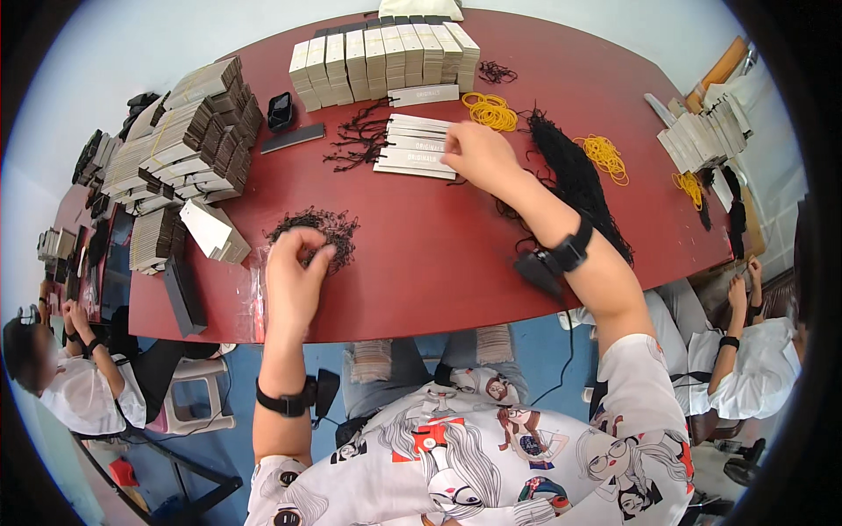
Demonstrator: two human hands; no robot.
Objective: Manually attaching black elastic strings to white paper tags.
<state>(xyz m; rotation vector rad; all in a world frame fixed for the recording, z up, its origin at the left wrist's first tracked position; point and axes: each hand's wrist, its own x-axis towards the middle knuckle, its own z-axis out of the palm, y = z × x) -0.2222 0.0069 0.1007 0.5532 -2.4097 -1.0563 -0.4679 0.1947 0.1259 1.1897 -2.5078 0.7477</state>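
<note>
Black pile (343, 235) at left hand (295, 267), right hand (484, 158) seemingly touching tags (409, 149)

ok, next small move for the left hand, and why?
I'd probably have the left hand draw a single piece from the pile of tiny black looped pieces: its curled fingertips are at the pile, though whether they hold one is unclear. The right hand is at the right end of the white rectangular card tags, so the left seems better placed.
</note>
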